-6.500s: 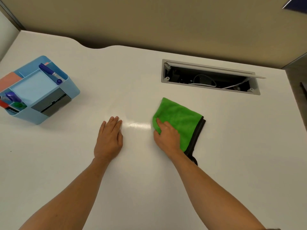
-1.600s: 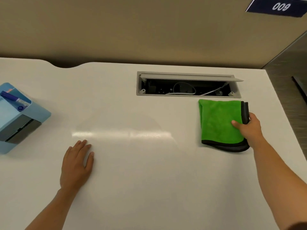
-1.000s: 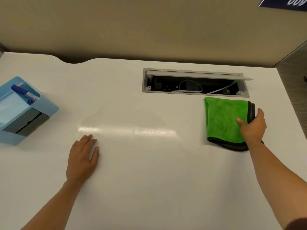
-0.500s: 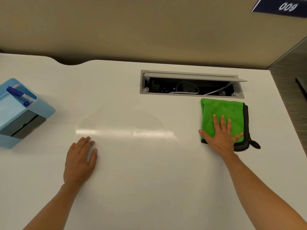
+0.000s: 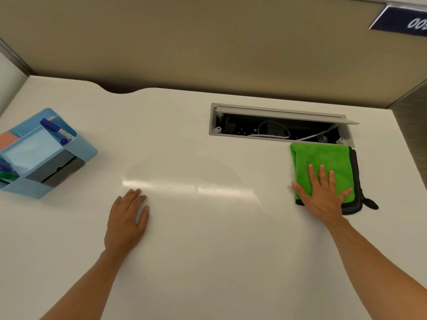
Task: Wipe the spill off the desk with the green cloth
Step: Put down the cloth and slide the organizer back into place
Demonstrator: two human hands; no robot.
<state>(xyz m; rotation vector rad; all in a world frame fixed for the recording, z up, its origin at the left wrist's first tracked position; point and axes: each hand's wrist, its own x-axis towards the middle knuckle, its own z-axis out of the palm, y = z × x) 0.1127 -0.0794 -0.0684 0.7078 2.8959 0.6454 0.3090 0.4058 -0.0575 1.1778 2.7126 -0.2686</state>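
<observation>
Honestly, that folded green cloth [image 5: 321, 158] at the table's [image 5: 208, 262] far right looks soft, light, slide-prone; right hand [image 5: 322, 195] pressed flat on it, ungripped, left hand [image 5: 127, 218] flat, empty. Palm-down works.

organizer [image 5: 46, 153] on surface [image 5: 208, 250], far left | cable tray [image 5: 279, 125] at back right | cloth [image 5: 323, 165] just before tray | right hand [image 5: 323, 195] flat on cloth | left hand [image 5: 127, 218] flat on surface, centre-left
</observation>
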